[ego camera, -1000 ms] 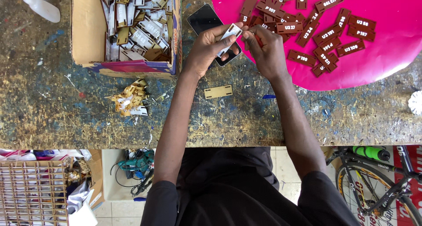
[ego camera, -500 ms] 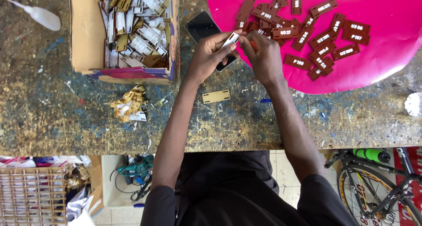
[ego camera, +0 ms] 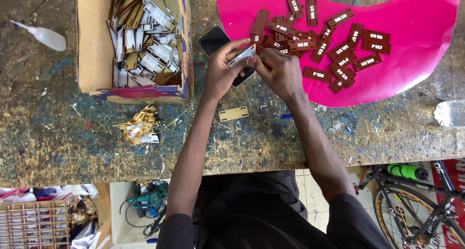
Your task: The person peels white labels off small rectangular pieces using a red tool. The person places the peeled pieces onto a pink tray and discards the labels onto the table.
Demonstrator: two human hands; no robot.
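Left hand (ego camera: pixel 224 70) pinches a small tag (ego camera: pixel 242 55), right hand (ego camera: pixel 281 71) touching it.

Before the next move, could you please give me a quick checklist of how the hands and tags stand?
1. Left hand pinches the pale tag: ok.
2. Right hand meets the tag's end: ok.
3. What the right fingertips hold: cannot tell.
4. Brown tags lie on the pink sheet: ok.
5. Box of pieces within left reach: ok.
6. Phone clear of the hands: not ok, partly under them.
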